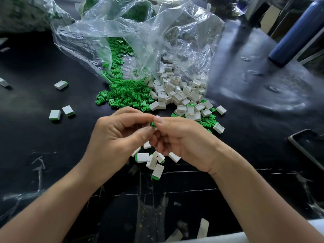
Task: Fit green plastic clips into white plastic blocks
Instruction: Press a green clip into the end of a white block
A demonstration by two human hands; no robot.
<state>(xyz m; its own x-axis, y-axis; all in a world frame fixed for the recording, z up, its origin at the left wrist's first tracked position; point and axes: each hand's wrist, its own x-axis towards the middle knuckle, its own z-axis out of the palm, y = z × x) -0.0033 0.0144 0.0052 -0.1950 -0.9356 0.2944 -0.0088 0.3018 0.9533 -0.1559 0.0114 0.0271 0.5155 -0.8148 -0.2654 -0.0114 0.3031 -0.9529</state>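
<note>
My left hand [121, 135] and my right hand [178, 137] meet above the black table, fingertips together. Between them they pinch a small green clip [152, 124]; only a corner of it shows, and whether a white block is in the fingers is hidden. A heap of loose green clips [126, 92] lies just beyond the hands. To its right is a heap of white blocks [178, 92]. Below the hands sit several blocks with green clips fitted [154, 161].
A crumpled clear plastic bag [140, 41] spills both heaps onto the black table [35, 137]. Three fitted blocks [61, 112] lie at the left. A blue bottle [298, 32] stands at the far right, and a phone [308, 146] lies at the right edge.
</note>
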